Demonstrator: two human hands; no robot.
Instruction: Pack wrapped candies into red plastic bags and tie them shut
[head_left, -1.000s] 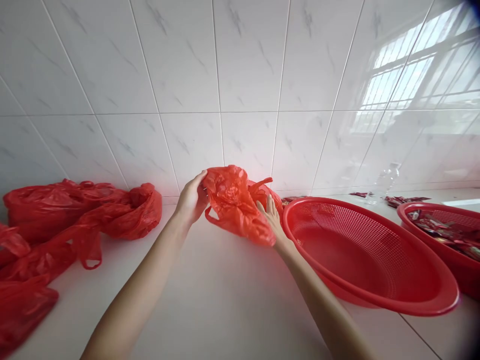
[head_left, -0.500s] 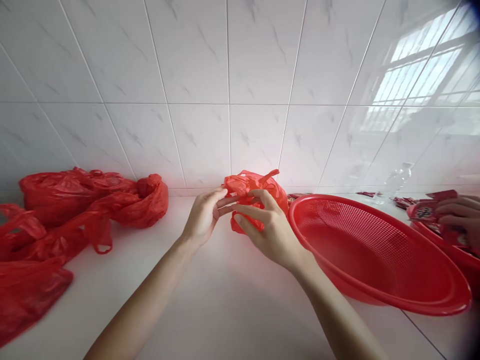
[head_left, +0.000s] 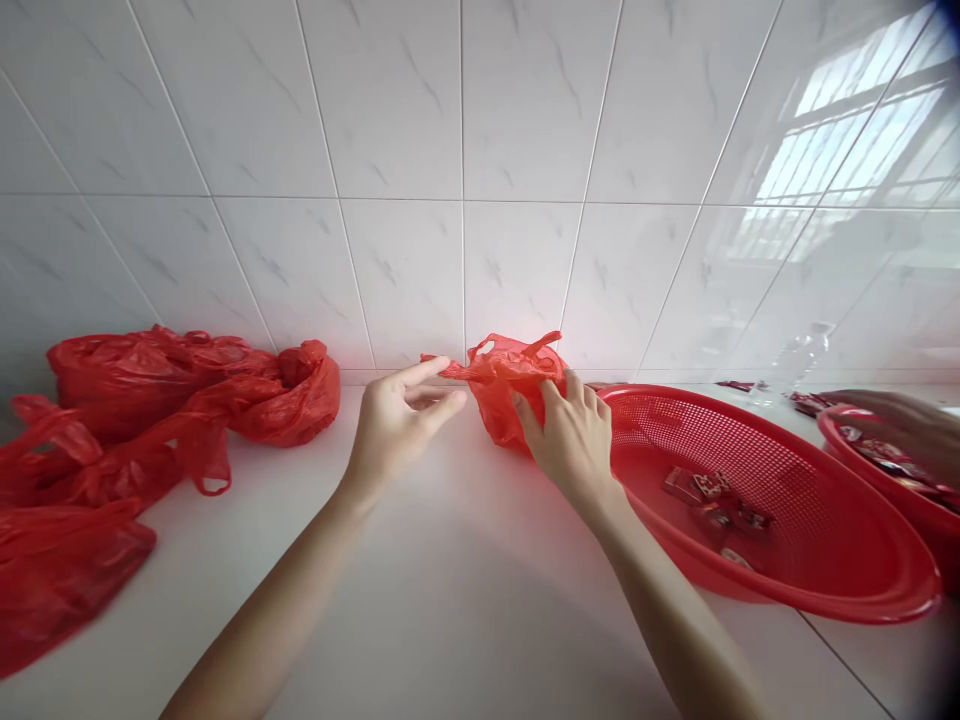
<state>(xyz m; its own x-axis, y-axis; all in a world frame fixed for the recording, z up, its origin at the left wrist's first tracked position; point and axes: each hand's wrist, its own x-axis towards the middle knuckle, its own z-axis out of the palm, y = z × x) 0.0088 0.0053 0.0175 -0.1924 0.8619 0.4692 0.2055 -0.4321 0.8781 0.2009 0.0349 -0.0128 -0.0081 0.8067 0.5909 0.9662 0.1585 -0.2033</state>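
Observation:
A small crumpled red plastic bag (head_left: 504, 385) sits on the white counter against the tiled wall. My left hand (head_left: 397, 425) pinches one edge of it between thumb and forefinger. My right hand (head_left: 571, 440) grips the bag's right side with curled fingers. Just right of my right hand lies a wide red plastic basket (head_left: 847, 590) holding a few small red packets (head_left: 712, 495).
A heap of several red plastic bags (head_left: 150, 415) lies along the wall at the left. A second red basket (head_left: 892, 470) with packets stands at the far right, with another person's hand (head_left: 900, 420) blurred over it. A clear plastic bottle (head_left: 795, 358) stands by the wall.
Small red packets have landed in the wide basket, which was empty before. The other person's hand has let go of its packets. My hands have pulled the bag's edges apart.

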